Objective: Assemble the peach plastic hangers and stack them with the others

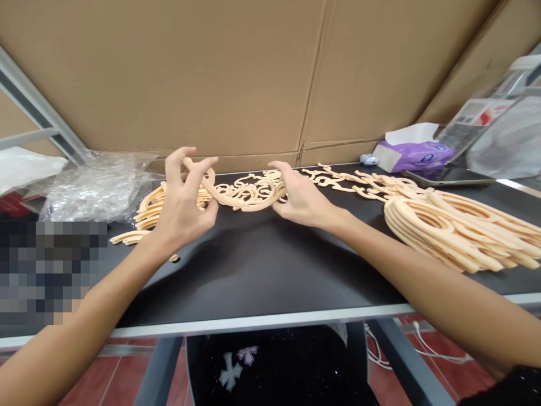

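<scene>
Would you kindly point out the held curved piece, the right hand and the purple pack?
Curved piece (250, 206): head view, its middle stretch.
Right hand (305, 198): head view, its back.
Purple pack (412, 157): head view, its purple wrapper.

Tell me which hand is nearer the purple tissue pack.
Right. The right hand is to the left of the pack, at the wooden piece's right end; the left hand is farther left, at its other end.

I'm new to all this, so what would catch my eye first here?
Probably the left hand and right hand, mid-picture, holding a curved beige piece above the black table. Then come the stack of beige pieces at the right and the purple tissue pack behind it.
</scene>
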A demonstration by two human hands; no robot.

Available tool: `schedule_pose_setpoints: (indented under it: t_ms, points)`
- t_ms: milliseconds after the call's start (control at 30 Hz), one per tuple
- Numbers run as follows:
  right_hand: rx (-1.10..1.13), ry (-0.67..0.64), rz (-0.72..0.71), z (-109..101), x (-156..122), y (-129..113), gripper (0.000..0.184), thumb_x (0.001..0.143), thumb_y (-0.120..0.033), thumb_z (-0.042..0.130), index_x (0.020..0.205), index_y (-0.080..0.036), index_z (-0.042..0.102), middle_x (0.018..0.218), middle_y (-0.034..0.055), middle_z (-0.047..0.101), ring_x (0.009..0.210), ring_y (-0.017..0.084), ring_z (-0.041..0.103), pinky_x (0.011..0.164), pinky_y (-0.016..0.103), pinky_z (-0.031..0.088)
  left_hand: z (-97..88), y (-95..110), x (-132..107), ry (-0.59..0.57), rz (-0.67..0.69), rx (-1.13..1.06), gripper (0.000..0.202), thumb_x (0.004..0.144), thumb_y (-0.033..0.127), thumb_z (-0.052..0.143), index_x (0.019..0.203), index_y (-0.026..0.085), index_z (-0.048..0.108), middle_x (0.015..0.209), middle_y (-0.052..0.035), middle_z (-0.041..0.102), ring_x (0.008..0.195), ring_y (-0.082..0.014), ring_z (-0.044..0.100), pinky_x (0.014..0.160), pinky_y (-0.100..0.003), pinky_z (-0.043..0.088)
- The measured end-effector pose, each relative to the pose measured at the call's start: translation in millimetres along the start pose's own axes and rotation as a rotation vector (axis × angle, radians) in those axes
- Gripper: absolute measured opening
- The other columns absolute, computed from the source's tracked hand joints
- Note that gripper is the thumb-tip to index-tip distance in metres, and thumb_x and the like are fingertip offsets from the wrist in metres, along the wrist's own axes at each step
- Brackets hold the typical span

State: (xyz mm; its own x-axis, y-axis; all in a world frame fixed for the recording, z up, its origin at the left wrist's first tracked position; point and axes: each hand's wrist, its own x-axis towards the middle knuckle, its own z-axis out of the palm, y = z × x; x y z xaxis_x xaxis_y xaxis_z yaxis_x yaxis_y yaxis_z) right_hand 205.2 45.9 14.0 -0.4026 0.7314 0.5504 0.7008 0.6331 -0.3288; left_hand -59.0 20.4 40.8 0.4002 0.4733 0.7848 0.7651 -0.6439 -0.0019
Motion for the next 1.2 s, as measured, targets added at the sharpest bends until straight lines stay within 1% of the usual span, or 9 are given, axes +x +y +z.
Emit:
schedule_pose_setpoints:
  t_ms: [200,333,467,567,667,767,900,1100,1200]
  points:
    - [0.017,-0.074,-0.209,8,-5,-13,0.075,0.075,-0.008,0.054,0.148,-0.019,0.04,0.136,0.0161,0.061,0.121,0.033,0.058,0.099,0.049,0.048,6.0,6,-5,-0.188,0.028,-0.162,0.068,0.077,0.014,0.063,0.142,0.029,0.048,0.163,-0.0121,0.014,0.146,-0.0416,0.032,0.113,-0.063,0.039]
    - [0.085,-0.085,-0.275,14,-8,-23,0.073,0.076,-0.008,0.054,0.147,-0.016,0.039,0.133,0.0173,0.061,0.116,0.032,0.061,0.096,0.049,0.051,2.9,14,-7,-0.297,-0.024,-0.261,0.065,0.077,0.021,0.065,0.14,0.027,0.05,0.165,-0.011,0.011,0.153,-0.0427,0.015,0.122,-0.064,0.024]
    - [0.156,-0.075,-0.343,17,-10,-31,0.068,0.078,-0.01,0.054,0.144,-0.015,0.04,0.13,0.0182,0.062,0.113,0.03,0.062,0.094,0.047,0.052,4.0,17,-9,-0.431,-0.098,-0.392,0.076,0.078,0.025,0.065,0.15,0.026,0.039,0.168,-0.0116,0.004,0.155,-0.0401,0.015,0.121,-0.058,0.03]
    - [0.154,-0.074,-0.339,17,-10,-34,0.057,0.079,-0.014,0.058,0.135,-0.014,0.047,0.126,0.0184,0.063,0.113,0.03,0.061,0.094,0.047,0.052,8.4,17,-11,-0.534,-0.114,-0.47,0.086,0.079,0.028,0.065,0.156,0.025,0.028,0.166,-0.0136,0.016,0.155,-0.0367,0.014,0.122,-0.056,0.031]
    - [0.099,-0.089,-0.314,13,-9,-35,0.048,0.077,-0.017,0.063,0.124,-0.013,0.056,0.117,0.0177,0.066,0.108,0.031,0.061,0.092,0.048,0.051,11.8,17,-13,-0.585,-0.12,-0.515,0.085,0.085,0.036,0.065,0.159,0.027,0.023,0.165,-0.0112,0.025,0.153,-0.0324,0.025,0.123,-0.052,0.032]
    - [0.101,-0.158,-0.29,8,-7,-35,0.042,0.076,-0.024,0.068,0.117,-0.015,0.062,0.116,0.0156,0.069,0.106,0.031,0.063,0.091,0.047,0.049,12.0,18,-13,-0.617,-0.122,-0.493,0.088,0.086,0.047,0.068,0.158,0.026,0.023,0.164,-0.0108,0.029,0.15,-0.0309,0.032,0.123,-0.047,0.033]
    - [0.154,-0.212,-0.226,3,-6,-34,0.039,0.075,-0.035,0.075,0.109,-0.017,0.068,0.112,0.0104,0.073,0.104,0.029,0.064,0.094,0.045,0.046,8.2,18,-12,-0.694,-0.137,-0.335,0.094,0.08,0.06,0.071,0.155,0.023,0.031,0.156,-0.0142,0.039,0.143,-0.0353,0.039,0.119,-0.052,0.035]
    - [0.071,-0.224,-0.218,3,-4,-25,0.023,0.085,-0.016,0.059,0.103,-0.014,0.073,0.103,0.0113,0.072,0.102,0.026,0.061,0.095,0.043,0.044,2.5,17,-7,-0.764,-0.17,-0.28,0.065,0.082,0.062,0.068,0.129,0.02,0.053,0.128,-0.0111,0.06,0.118,-0.0323,0.056,0.1,-0.046,0.046]
    - [0.077,-0.229,-0.242,5,-5,-21,0.021,0.086,-0.014,0.057,0.098,-0.016,0.075,0.104,0.0121,0.071,0.104,0.027,0.06,0.096,0.045,0.045,2.2,16,-6,-0.77,-0.102,-0.277,0.047,0.085,0.057,0.066,0.115,0.022,0.059,0.118,-0.007,0.064,0.111,-0.0299,0.057,0.097,-0.043,0.045]
